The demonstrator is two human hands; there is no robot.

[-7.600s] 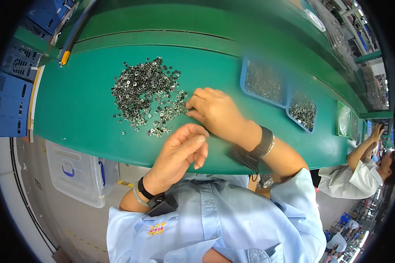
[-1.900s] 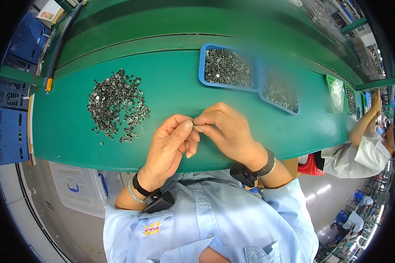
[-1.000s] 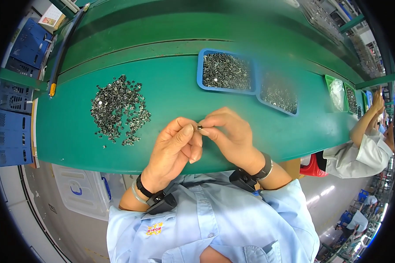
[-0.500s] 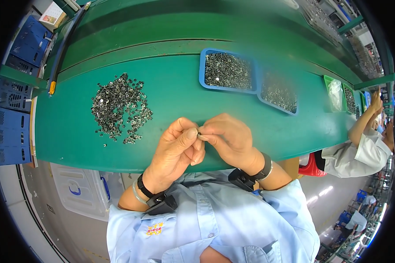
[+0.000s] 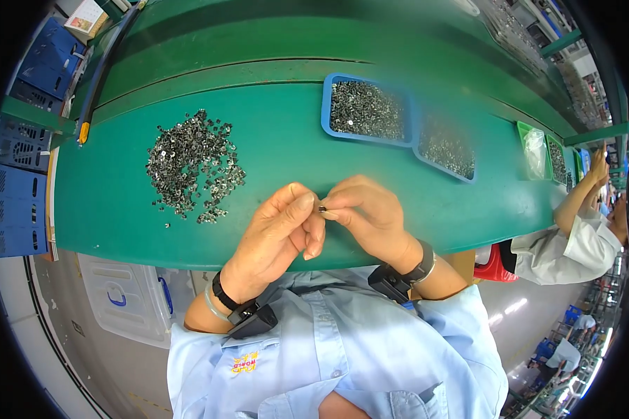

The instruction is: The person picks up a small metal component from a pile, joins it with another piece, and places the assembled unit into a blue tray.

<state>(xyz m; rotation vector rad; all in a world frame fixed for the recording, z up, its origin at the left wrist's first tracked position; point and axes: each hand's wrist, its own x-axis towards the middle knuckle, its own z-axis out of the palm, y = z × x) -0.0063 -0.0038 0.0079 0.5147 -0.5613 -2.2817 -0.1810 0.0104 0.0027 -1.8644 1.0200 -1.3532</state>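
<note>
Metal piece (image 5: 322, 209), dark and tiny, sits over the near side of the green bench (image 5: 272, 146). Its holder's right hand (image 5: 370, 213) has thumb and forefinger pinched on it; the left hand (image 5: 276, 227) is half curled, fingertips right beside it, and I can't tell from here whether they grip it too. I'd guess it weighs next to nothing, stiff and hardly fragile, but slick enough to pop from a careless pinch. Opposite edges, fingertips only, look the best hold. Similar bits lie in a loose pile (image 5: 185, 164) leftward.
</note>
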